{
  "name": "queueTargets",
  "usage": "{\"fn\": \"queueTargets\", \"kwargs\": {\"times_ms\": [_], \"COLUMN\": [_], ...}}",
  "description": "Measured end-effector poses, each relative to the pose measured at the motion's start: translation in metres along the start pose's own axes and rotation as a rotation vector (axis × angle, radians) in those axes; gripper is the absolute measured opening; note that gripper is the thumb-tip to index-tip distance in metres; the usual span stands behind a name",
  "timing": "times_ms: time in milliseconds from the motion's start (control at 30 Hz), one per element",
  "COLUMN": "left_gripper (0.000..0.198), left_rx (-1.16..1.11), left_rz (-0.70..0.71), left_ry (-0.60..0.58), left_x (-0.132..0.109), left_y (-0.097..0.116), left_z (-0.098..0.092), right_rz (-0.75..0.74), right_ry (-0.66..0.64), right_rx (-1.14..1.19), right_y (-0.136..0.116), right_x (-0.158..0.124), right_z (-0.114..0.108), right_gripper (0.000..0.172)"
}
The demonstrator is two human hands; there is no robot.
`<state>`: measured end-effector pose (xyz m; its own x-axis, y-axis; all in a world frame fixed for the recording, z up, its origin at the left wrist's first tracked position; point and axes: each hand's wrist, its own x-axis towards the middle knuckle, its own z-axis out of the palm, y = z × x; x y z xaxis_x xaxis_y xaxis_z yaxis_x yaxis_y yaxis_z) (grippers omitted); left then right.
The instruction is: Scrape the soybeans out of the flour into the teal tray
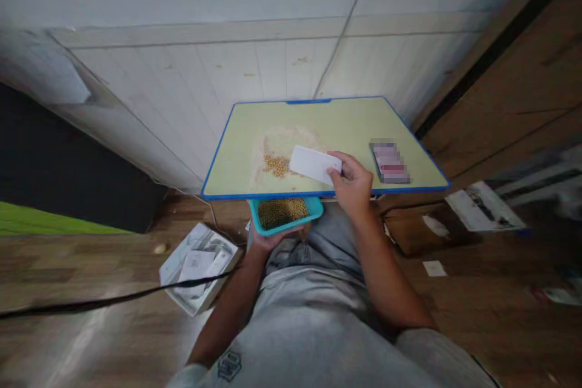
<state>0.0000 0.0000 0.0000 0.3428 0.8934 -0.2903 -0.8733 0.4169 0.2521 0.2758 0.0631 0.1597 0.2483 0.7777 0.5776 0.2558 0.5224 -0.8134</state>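
Observation:
Between the fingers and thumb of my right hand [353,183] is a flat white rectangular piece [313,163], perhaps card or plastic, held low over the board. Its left end is beside a small heap of yellowish beans [276,165] on the pale yellow tabletop [245,127], with a dusty patch around them. My left hand [269,240] supports a turquoise plastic tub [273,231] from below, just under the table's front edge. Many similar beans [284,211] fill the tub's bottom. The left fingers are partly hidden beneath it.
A blurred phone-like rectangle [390,162] lies at the tabletop's right. On the wooden floor to the left stands an open white box [200,270] with papers, crossed by a dark cable [191,283]. A pale wall [204,73] rises behind the table. A brown wooden panel [513,73] is on the right.

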Motion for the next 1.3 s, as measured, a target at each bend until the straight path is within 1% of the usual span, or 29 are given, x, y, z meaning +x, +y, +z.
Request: {"fn": "queueTargets", "kwargs": {"times_ms": [200,367,567,700,900,1100,1300], "left_gripper": [0.072,0.079,0.077,0.076,0.072,0.068,0.074], "left_rx": [0.085,0.161,0.121,0.103,0.136,0.14,0.1], "left_rz": [0.012,0.058,0.053,0.053,0.06,0.088,0.062], "left_ry": [0.017,0.007,0.056,0.094,0.073,0.113,0.092], "left_x": [0.0003,0.0012,0.0038,0.0041,0.0017,0.0021,0.0023], "left_y": [0.0006,-0.0014,-0.0016,-0.0015,-0.001,-0.0012,-0.0004], "left_z": [-0.0017,-0.0027,-0.0093,-0.0088,-0.0035,-0.0046,-0.0037], "right_rz": [0.043,0.049,0.074,0.07,0.099,0.114,0.122], "right_ry": [-0.062,-0.042,-0.072,-0.085,-0.146,-0.202,-0.263], "right_rx": [0.025,0.056,0.082,0.093,0.111,0.109,0.147], "right_y": [0.0001,-0.0018,-0.0008,0.0006,0.0015,-0.0017,-0.006], "right_x": [-0.001,-0.0027,-0.0037,-0.0041,-0.0052,-0.0053,-0.006], "right_z": [-0.0014,-0.0008,-0.0032,-0.0037,-0.0047,-0.0045,-0.0013], "right_gripper": [0.042,0.041,0.039,0.039,0.04,0.039,0.039]}}
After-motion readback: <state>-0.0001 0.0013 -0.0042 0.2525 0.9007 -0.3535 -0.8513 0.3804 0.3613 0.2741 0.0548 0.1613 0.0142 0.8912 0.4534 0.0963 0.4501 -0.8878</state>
